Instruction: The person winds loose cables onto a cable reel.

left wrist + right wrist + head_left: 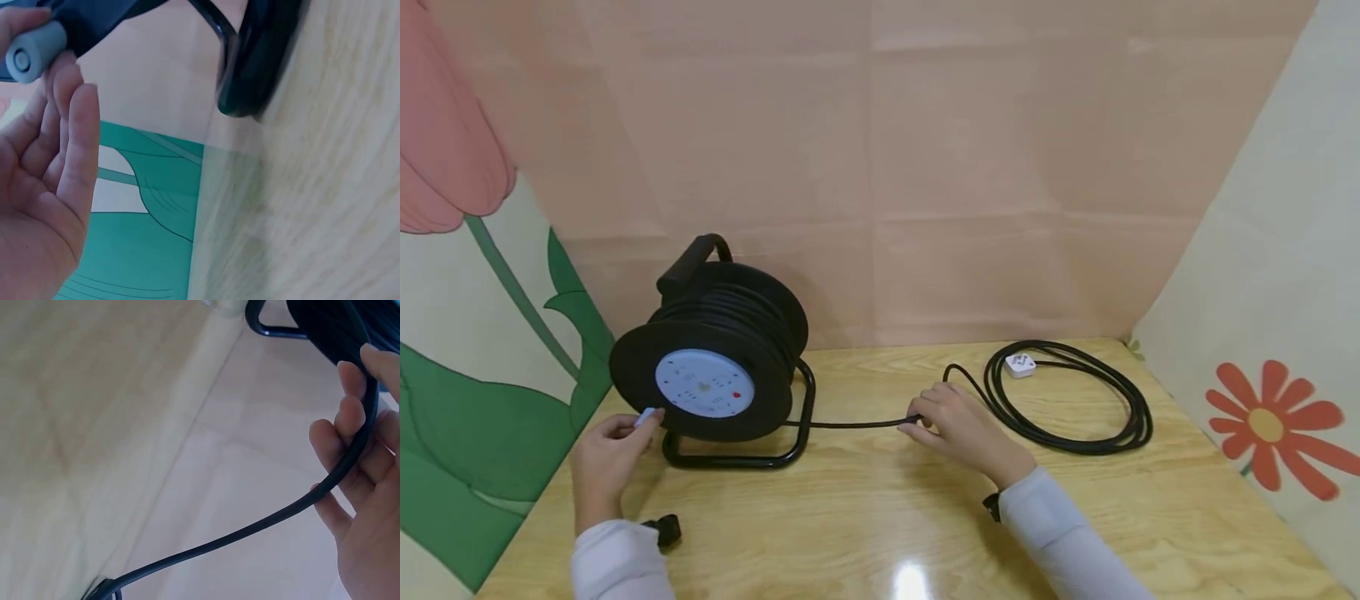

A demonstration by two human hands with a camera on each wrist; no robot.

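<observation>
A black cable reel [643, 358] stands upright on its tubular frame at the left of the table, with cable wound on its drum. Its pale socket panel [703, 383] faces forward. At the reel's lower left edge, my left hand [606, 462] pinches the light grey crank knob [37, 51] between thumb and fingers. From the reel a black cable [857, 426] runs right, low over the table, to my right hand [958, 425]. Thumb and curled fingers hold the cable [231, 537] there, and it bends on toward a loose coil.
The loose cable coil [1138, 417] lies at the back right of the wooden table [820, 533], a white plug [1020, 364] inside its loops. Behind rises a pinkish wall covering [925, 167]. Flower-patterned panels flank both sides. The reel's carrying handle [688, 265] sticks up at its top.
</observation>
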